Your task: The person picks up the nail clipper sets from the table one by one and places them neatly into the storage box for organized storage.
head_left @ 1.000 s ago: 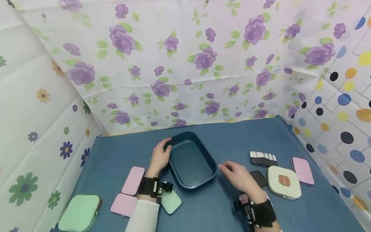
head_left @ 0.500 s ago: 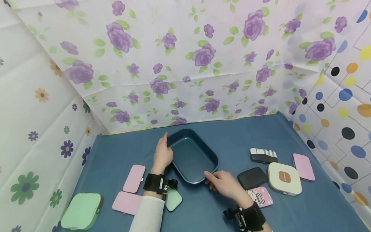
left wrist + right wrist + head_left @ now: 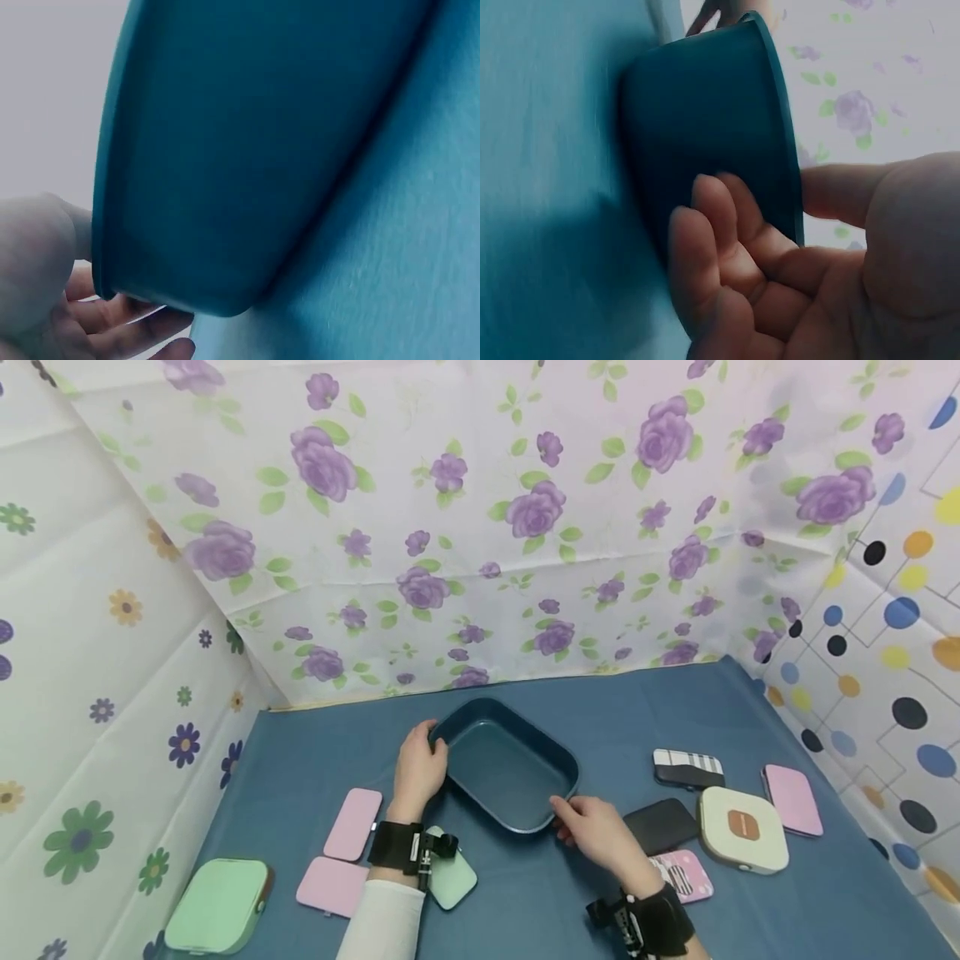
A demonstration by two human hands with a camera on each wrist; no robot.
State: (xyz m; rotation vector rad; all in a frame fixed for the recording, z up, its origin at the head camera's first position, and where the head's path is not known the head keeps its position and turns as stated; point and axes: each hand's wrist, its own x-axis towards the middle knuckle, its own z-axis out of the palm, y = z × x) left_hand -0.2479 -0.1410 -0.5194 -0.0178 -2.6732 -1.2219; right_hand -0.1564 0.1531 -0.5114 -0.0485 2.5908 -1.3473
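A dark teal rectangular tray [image 3: 502, 768] sits on the blue cloth in the middle of the head view. My left hand [image 3: 418, 768] grips the rim at its far left corner. In the left wrist view the thumb lies over the rim of the tray [image 3: 247, 150] and the fingers of my left hand [image 3: 52, 300] curl beneath it. My right hand [image 3: 592, 831] holds the near right corner. The right wrist view shows the right hand [image 3: 802, 285] with fingers against the outer wall of the tray [image 3: 705, 112] and the thumb over the rim.
Two pink cases [image 3: 352, 822] [image 3: 330, 885], a mint case [image 3: 453, 881] and a green box [image 3: 217, 906] lie at the left. At the right are a striped case [image 3: 688, 768], a black case [image 3: 660, 825], a cream box [image 3: 742, 828] and a pink case [image 3: 791, 800]. Patterned sheets wall in the table.
My right hand has moved left from beside the tray and taken hold of its near right corner. The tray has turned and shifted slightly. My left hand stays on the rim.
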